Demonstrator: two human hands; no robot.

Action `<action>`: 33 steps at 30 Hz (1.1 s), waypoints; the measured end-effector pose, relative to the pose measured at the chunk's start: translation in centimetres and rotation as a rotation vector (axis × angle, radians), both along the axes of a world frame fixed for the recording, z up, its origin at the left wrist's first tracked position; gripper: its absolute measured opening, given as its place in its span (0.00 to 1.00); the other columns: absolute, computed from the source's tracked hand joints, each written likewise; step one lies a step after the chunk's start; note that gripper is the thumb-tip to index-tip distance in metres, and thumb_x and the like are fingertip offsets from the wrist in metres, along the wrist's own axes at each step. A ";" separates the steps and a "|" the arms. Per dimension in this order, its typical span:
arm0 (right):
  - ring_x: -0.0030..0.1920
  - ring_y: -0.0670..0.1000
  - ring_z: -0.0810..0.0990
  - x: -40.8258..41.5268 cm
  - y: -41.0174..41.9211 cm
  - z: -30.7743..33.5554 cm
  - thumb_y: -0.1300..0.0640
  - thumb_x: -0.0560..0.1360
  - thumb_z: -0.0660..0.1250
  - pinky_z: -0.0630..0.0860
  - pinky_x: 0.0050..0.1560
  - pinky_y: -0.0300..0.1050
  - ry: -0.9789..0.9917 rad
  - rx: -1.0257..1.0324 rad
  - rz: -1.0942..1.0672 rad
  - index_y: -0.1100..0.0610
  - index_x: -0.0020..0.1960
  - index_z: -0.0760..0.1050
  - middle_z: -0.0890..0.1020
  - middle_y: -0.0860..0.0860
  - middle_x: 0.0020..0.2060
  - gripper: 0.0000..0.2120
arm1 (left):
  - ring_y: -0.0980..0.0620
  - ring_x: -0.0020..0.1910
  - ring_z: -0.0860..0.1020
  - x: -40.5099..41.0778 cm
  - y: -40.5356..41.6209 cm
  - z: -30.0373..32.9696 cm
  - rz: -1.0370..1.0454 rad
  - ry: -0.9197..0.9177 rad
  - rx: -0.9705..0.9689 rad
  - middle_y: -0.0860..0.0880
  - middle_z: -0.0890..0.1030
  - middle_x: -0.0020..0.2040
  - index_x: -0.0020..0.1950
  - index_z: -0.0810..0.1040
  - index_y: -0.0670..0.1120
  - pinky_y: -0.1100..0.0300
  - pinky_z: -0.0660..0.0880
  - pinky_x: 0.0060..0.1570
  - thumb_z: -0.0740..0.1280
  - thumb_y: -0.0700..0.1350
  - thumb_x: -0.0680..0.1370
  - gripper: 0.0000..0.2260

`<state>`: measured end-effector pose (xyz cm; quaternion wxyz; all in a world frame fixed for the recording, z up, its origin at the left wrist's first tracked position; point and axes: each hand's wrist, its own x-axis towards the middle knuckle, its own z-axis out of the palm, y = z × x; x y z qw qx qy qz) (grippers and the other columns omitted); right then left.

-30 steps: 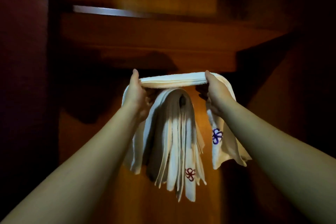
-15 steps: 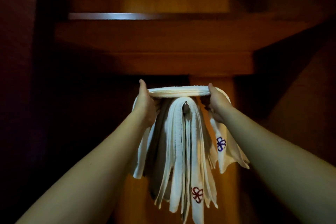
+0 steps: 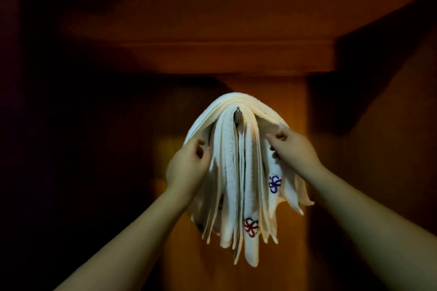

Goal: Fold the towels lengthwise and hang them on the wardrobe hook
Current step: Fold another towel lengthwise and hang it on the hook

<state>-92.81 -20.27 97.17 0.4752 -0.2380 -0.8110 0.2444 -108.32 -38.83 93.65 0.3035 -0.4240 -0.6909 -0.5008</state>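
— Wardrobe (image 3: 236, 21)?
— Dark wood, shelf above.
— Towels (image 3: 238, 172)?
— Draped over hook (image 3: 238, 114), folded, ends hanging down.
— Left hand (image 3: 186, 168)?
— Grip pinching top towel's left edge.
— Right hand (image 3: 294, 149)?
— Grip pinching its right edge.
— Emblems?
— Blue (image 3: 274, 183), red (image 3: 251, 227).

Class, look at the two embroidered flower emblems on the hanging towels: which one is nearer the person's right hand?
The blue emblem, just below the right hand. The red emblem sits lower, on a strip near the middle of the bundle.
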 end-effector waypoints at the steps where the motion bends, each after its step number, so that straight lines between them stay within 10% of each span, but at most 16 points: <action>1: 0.43 0.48 0.79 -0.2 0.2 -0.4 0.44 0.78 0.67 0.76 0.41 0.44 -0.007 0.141 -0.136 0.51 0.50 0.74 0.79 0.45 0.42 0.10 | 0.51 0.46 0.77 -0.3 0.3 -0.3 0.166 0.169 -0.010 0.53 0.76 0.47 0.57 0.76 0.49 0.56 0.75 0.42 0.66 0.51 0.79 0.09; 6: 0.67 0.58 0.66 -1.6 2.1 -2.3 0.43 0.73 0.72 0.65 0.67 0.53 0.119 0.316 -0.439 0.54 0.72 0.63 0.67 0.55 0.68 0.34 | 0.41 0.71 0.64 -2.3 2.0 -0.9 0.350 0.100 -0.034 0.41 0.62 0.74 0.76 0.56 0.47 0.44 0.65 0.69 0.68 0.55 0.75 0.35; 9: 0.72 0.59 0.64 -1.9 2.9 -3.1 0.43 0.74 0.72 0.66 0.68 0.57 0.134 0.050 -0.307 0.52 0.79 0.54 0.62 0.55 0.75 0.41 | 0.48 0.52 0.79 -3.6 1.9 -1.2 0.155 -0.245 -0.022 0.48 0.76 0.65 0.75 0.62 0.50 0.49 0.80 0.48 0.69 0.49 0.77 0.29; 12: 0.52 0.57 0.79 -1.7 3.6 -4.2 0.50 0.77 0.69 0.76 0.47 0.47 0.011 -0.155 -0.149 0.56 0.68 0.72 0.79 0.57 0.62 0.22 | 0.50 0.40 0.79 -4.5 1.2 -2.3 0.057 -0.411 -0.020 0.50 0.81 0.47 0.60 0.75 0.52 0.50 0.80 0.41 0.66 0.44 0.75 0.13; 16: 0.37 0.50 0.75 -0.8 4.2 -6.0 0.58 0.76 0.65 0.68 0.33 0.42 0.089 -0.093 -0.167 0.53 0.51 0.76 0.80 0.55 0.45 0.05 | 0.51 0.33 0.78 -5.0 0.4 -4.0 0.169 -0.264 -0.005 0.51 0.78 0.38 0.49 0.75 0.50 0.53 0.78 0.32 0.66 0.44 0.77 0.03; 23: 0.48 0.58 0.77 -2.6 3.3 -10.7 0.57 0.77 0.65 0.68 0.44 0.43 -0.091 -0.043 -0.104 0.64 0.57 0.77 0.73 0.55 0.50 0.13 | 0.52 0.34 0.79 -2.5 2.5 -7.9 0.045 -0.315 -0.093 0.50 0.79 0.38 0.46 0.72 0.48 0.53 0.78 0.31 0.66 0.43 0.78 0.03; 33: 0.60 0.48 0.76 -4.0 0.1 -15.5 0.52 0.81 0.65 0.70 0.58 0.43 -0.081 -0.246 0.206 0.50 0.73 0.66 0.77 0.45 0.59 0.22 | 0.56 0.44 0.81 -1.1 4.9 -13.0 -0.300 -0.639 0.093 0.56 0.84 0.42 0.52 0.79 0.56 0.58 0.78 0.42 0.70 0.47 0.76 0.06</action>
